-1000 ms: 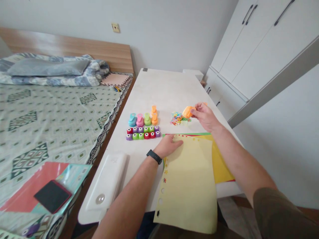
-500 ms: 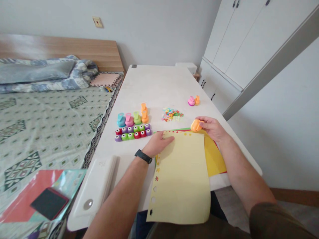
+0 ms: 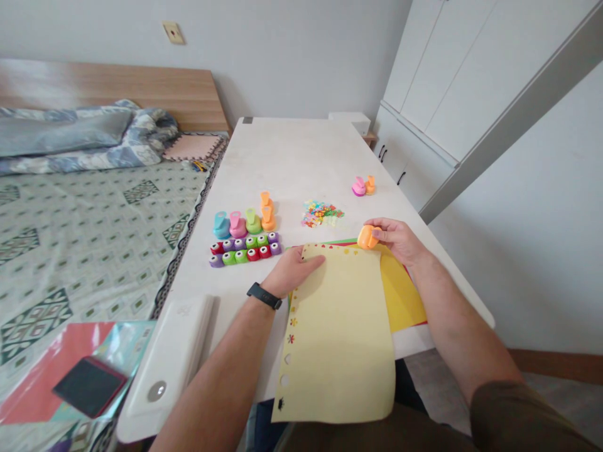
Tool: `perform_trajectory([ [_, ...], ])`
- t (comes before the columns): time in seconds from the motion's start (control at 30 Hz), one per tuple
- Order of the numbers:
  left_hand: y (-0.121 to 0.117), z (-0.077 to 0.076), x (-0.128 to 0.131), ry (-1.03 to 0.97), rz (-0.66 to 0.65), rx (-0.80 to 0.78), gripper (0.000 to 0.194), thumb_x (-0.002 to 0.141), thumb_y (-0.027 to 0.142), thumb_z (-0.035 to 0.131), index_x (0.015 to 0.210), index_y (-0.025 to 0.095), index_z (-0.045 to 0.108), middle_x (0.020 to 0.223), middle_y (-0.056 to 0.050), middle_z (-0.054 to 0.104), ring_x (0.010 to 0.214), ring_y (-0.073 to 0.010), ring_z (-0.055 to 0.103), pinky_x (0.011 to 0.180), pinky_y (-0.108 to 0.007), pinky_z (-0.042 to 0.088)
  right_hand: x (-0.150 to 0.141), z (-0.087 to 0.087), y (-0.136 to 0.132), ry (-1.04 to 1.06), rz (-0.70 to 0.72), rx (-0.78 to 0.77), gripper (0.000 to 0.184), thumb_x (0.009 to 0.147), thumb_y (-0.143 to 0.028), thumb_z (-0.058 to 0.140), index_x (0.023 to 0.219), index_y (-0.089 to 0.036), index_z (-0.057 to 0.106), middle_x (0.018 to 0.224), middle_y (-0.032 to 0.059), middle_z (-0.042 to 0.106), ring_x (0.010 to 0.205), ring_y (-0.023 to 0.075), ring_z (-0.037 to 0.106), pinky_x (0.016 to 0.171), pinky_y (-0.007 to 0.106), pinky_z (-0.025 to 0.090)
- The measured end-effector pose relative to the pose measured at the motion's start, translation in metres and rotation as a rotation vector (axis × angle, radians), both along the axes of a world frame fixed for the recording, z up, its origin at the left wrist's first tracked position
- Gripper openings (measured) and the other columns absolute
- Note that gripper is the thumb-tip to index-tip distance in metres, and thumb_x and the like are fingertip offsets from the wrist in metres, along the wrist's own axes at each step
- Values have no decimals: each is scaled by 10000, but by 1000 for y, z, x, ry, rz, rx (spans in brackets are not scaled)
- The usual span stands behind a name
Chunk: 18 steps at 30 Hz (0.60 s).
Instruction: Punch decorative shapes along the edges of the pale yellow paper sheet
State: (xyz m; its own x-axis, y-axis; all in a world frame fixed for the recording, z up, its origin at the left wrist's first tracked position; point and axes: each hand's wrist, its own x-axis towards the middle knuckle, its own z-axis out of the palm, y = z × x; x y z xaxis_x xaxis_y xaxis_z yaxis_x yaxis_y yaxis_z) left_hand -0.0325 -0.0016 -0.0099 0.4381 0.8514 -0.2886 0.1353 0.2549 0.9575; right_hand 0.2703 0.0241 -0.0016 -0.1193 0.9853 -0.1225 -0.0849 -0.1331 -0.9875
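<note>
The bed (image 3: 108, 232) lies to the left of the white table (image 3: 292, 157), and on the table's near part a pale yellow sheet (image 3: 343, 333) lies over coloured sheets (image 3: 402, 295), its near end reaching past the table edge towards the lap. Cut-out shapes run down its left side and along part of its far edge. A long white case (image 3: 176, 351) rests beside the left forearm. The left arm reaches forward and inward, a black wristband (image 3: 264, 295) at its wrist; the left hand (image 3: 293, 271) grips the sheet's far left corner, thumb flat on top, the other fingers mostly hidden. The right arm comes in from the right, bent at the elbow, and the right hand (image 3: 400, 242) turns inward, pinching an orange punch (image 3: 367, 237) between thumb and fingers at the sheet's far right corner; whether paper sits in its slot, I cannot tell. Larger punches (image 3: 238, 224) stand beyond two rows of small punches (image 3: 245, 252) on the left, while a pink punch (image 3: 358, 187) and another orange one (image 3: 370, 186) stand farther off to the right. Tiny paper cut-outs (image 3: 323, 213) lie heaped between these groups.
</note>
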Motion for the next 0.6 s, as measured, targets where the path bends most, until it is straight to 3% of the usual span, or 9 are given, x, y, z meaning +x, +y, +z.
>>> perform_trajectory([
  [0.6,0,-6,1,-89,73,-16,497,797,473,752,1172,151,695,1051,-123,775,832,-262,756,702,-347,613,-4,-9,-3,-114,102,0,434,695,-366,864,1073,-190,745,1008,63,740,878,213,655,860,366,479],
])
